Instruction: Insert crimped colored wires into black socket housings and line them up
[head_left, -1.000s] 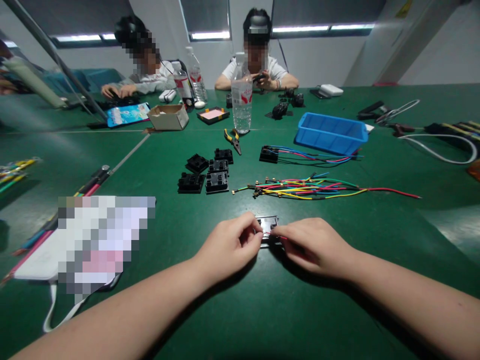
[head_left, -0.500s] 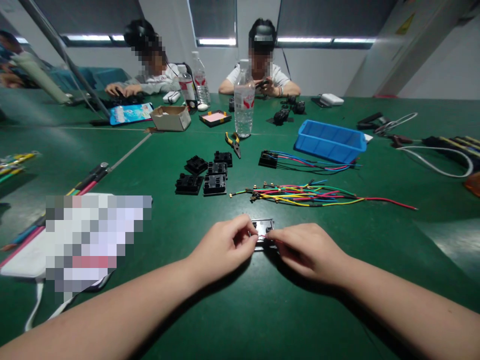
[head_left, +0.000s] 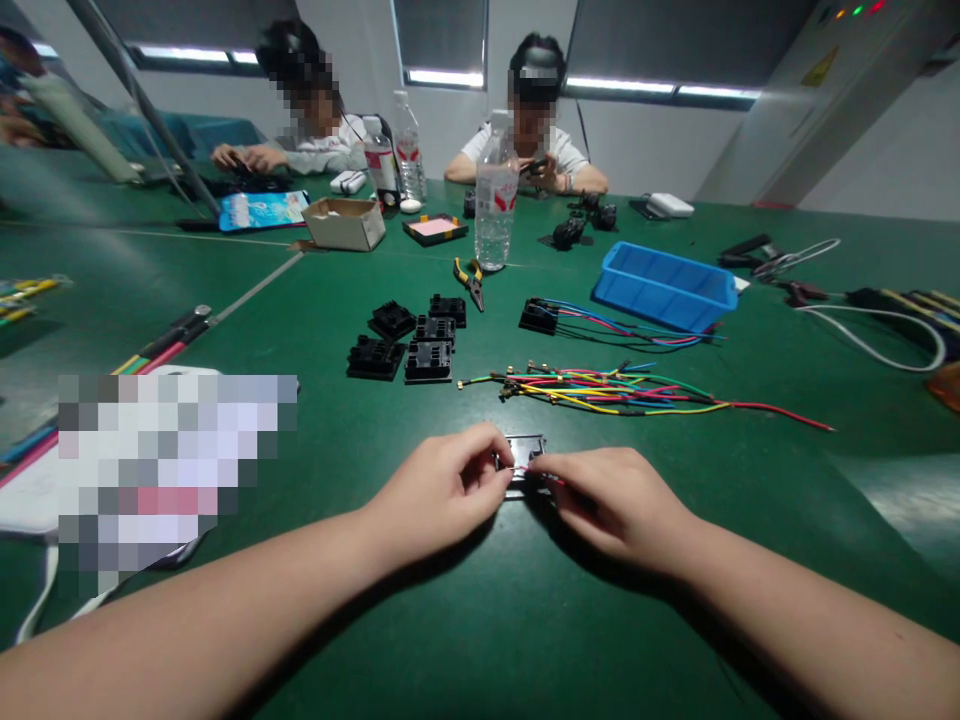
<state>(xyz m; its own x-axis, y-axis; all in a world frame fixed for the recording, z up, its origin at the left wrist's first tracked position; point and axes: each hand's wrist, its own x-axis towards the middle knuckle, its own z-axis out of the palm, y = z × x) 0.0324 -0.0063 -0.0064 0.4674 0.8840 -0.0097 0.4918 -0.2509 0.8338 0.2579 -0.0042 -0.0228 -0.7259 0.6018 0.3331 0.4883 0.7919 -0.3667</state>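
Note:
My left hand (head_left: 442, 490) and my right hand (head_left: 611, 495) meet over a small black connector block (head_left: 525, 447) lying on the green table (head_left: 480, 620). Both hands are closed in a pinch. A thin red wire (head_left: 541, 472) runs between my fingertips at the block's near edge; my right hand pinches it, and my left fingers press on the block beside the wire's tip. Most of the block is hidden by my fingers. Just beyond lies a bundle of coloured wires (head_left: 615, 390) with metal terminals.
Several black connector blocks (head_left: 409, 345) lie in a group farther back, with pliers (head_left: 469, 280), a water bottle (head_left: 495, 200), a wired block (head_left: 540, 316) and a blue bin (head_left: 664, 285). Two people sit across the table. A blurred paper (head_left: 169, 470) lies at left.
The view has drifted slightly. My hands stay at the black block; the left fingers have closed in a little on the red wire's tip.

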